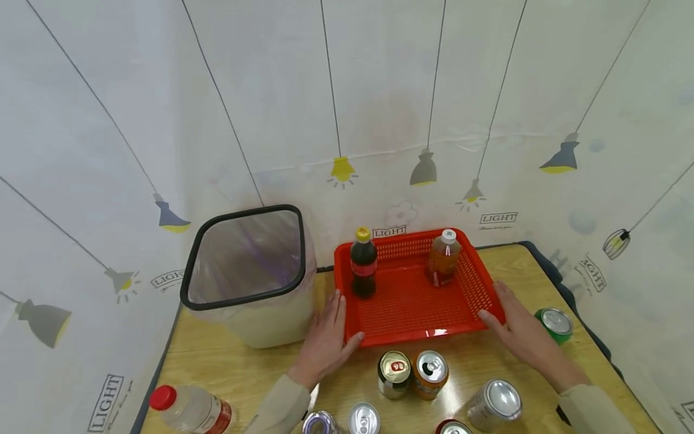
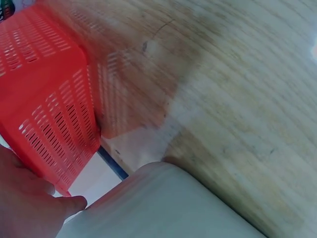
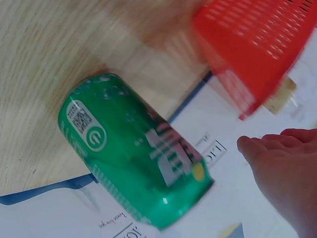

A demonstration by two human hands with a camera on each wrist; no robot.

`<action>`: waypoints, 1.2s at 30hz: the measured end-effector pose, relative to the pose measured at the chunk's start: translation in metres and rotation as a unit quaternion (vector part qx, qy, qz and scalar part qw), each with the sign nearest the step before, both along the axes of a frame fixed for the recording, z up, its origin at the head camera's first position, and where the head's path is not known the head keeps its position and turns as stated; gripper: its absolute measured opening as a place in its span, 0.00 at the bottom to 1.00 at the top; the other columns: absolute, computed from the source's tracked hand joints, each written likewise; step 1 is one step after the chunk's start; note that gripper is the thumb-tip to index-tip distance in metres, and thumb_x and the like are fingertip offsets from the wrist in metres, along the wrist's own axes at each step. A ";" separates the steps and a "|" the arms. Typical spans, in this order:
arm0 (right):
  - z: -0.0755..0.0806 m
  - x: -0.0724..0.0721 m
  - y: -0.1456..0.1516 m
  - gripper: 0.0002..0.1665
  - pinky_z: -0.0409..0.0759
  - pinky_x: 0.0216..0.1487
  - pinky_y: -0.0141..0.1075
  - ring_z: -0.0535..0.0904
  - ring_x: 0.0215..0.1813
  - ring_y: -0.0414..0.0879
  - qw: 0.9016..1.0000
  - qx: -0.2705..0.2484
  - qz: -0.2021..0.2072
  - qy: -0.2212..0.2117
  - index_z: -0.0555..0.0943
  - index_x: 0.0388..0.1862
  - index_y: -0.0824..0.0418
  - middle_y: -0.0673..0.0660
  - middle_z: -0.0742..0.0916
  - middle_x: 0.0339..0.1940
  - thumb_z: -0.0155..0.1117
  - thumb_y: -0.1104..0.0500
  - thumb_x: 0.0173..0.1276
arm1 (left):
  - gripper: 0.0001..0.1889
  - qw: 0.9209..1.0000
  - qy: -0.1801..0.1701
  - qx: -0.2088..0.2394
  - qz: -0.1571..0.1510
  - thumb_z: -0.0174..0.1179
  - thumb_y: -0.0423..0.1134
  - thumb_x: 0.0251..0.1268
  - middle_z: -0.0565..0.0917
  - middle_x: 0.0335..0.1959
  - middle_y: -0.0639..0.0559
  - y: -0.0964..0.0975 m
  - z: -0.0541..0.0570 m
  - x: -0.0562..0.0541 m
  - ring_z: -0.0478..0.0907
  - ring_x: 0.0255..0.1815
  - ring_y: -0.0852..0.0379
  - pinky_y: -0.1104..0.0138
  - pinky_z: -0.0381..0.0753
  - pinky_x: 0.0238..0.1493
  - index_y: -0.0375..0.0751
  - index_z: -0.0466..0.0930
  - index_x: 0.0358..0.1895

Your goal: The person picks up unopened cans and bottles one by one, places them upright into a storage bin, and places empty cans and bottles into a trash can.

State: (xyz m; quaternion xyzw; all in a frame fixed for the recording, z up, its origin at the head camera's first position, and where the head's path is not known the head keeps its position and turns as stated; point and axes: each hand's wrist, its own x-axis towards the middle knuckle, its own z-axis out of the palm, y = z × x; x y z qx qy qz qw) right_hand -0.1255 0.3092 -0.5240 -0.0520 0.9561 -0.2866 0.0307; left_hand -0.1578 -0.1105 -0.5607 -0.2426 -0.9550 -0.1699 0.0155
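A red plastic basket (image 1: 412, 313) sits on the table. A dark cola bottle with a yellow cap (image 1: 364, 265) stands in its left part, and an amber drink bottle with a white cap (image 1: 444, 259) at its back right. My left hand (image 1: 325, 340) lies along the basket's left front corner with straight fingers, fingertips right at the rim in the left wrist view. At the right side is my right hand (image 1: 517, 328), fingers extended; in the right wrist view a small gap shows between it and the basket. A green can (image 3: 133, 148) stands close to that hand.
A bin with a black rim (image 1: 190, 271) and a plastic liner stands left of the basket. In front are a gold-topped can (image 1: 394, 374), an orange can (image 1: 431, 374), a silver can (image 1: 494, 404) and several others. A red-capped bottle (image 1: 190, 410) is at front left.
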 end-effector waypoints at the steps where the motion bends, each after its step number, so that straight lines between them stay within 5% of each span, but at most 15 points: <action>1: 0.004 0.004 0.001 0.54 0.60 0.70 0.72 0.54 0.78 0.77 1.000 -0.008 -0.001 0.002 0.41 0.85 0.68 0.74 0.52 0.83 0.51 0.36 0.81 | 0.47 1.000 -0.005 -0.003 0.001 0.51 0.61 0.78 0.46 0.84 0.34 0.001 -0.001 0.000 0.45 0.84 0.38 0.38 0.56 0.76 0.26 0.49 0.81; 7: 0.025 0.033 0.005 0.44 0.62 0.68 0.72 0.56 0.78 0.76 0.997 -0.068 0.011 0.022 0.44 0.87 0.58 0.69 0.54 0.85 0.50 0.45 0.84 | 0.50 1.000 -0.012 0.001 0.007 0.51 0.65 0.76 0.42 0.85 0.34 0.004 -0.005 0.000 0.41 0.85 0.40 0.39 0.55 0.77 0.27 0.47 0.82; 11: 0.035 0.055 0.005 0.38 0.72 0.69 0.49 0.68 0.74 0.68 0.996 -0.063 0.030 0.053 0.50 0.87 0.52 0.64 0.61 0.84 0.51 0.52 0.85 | 0.49 1.000 -0.004 0.014 0.007 0.54 0.63 0.76 0.44 0.84 0.33 0.004 -0.004 0.000 0.44 0.84 0.38 0.39 0.57 0.76 0.26 0.49 0.81; 15: 0.038 0.073 0.002 0.36 0.68 0.63 0.25 0.67 0.76 0.41 0.993 -0.074 0.053 0.069 0.55 0.86 0.50 0.61 0.66 0.82 0.51 0.57 0.84 | 0.48 1.000 0.000 0.016 0.006 0.55 0.61 0.76 0.46 0.84 0.32 0.004 -0.005 0.000 0.45 0.84 0.36 0.39 0.58 0.76 0.25 0.51 0.80; 19: 0.034 0.087 -0.005 0.38 0.69 0.69 0.32 0.55 0.75 0.23 0.989 -0.103 0.085 0.060 0.56 0.86 0.50 0.55 0.66 0.83 0.54 0.59 0.81 | 0.49 1.000 -0.005 0.012 0.007 0.53 0.63 0.76 0.44 0.84 0.33 0.004 -0.004 0.001 0.44 0.84 0.38 0.41 0.56 0.77 0.26 0.50 0.81; 22: 0.028 0.094 -0.012 0.41 0.76 0.65 0.59 0.56 0.75 0.26 0.988 -0.110 0.101 0.033 0.56 0.86 0.43 0.46 0.64 0.83 0.58 0.56 0.79 | 0.49 1.000 -0.010 0.011 0.007 0.52 0.64 0.76 0.44 0.84 0.33 0.005 -0.003 0.002 0.44 0.84 0.39 0.42 0.55 0.78 0.26 0.49 0.81; 24: 0.022 0.097 -0.017 0.44 0.77 0.58 0.68 0.60 0.76 0.30 0.988 -0.101 0.115 0.025 0.57 0.85 0.41 0.46 0.65 0.83 0.63 0.54 0.75 | 0.49 1.000 -0.010 0.010 0.007 0.52 0.64 0.76 0.44 0.84 0.33 0.004 -0.003 0.001 0.44 0.84 0.39 0.42 0.55 0.78 0.26 0.49 0.81; 30: 0.005 0.100 -0.025 0.51 0.82 0.57 0.58 0.70 0.76 0.48 0.987 -0.061 0.150 0.018 0.60 0.83 0.38 0.55 0.70 0.81 0.75 0.49 0.65 | 0.48 1.000 -0.006 0.016 0.007 0.54 0.62 0.76 0.45 0.84 0.33 0.004 -0.004 0.001 0.44 0.84 0.39 0.42 0.55 0.78 0.25 0.50 0.81; 36: -0.002 0.098 -0.029 0.48 0.81 0.59 0.57 0.72 0.74 0.59 0.988 -0.039 0.152 -0.013 0.63 0.81 0.35 0.54 0.71 0.80 0.73 0.38 0.66 | 0.49 1.000 -0.004 0.007 0.006 0.51 0.64 0.77 0.45 0.84 0.33 0.004 -0.005 0.000 0.42 0.85 0.40 0.44 0.55 0.79 0.26 0.49 0.81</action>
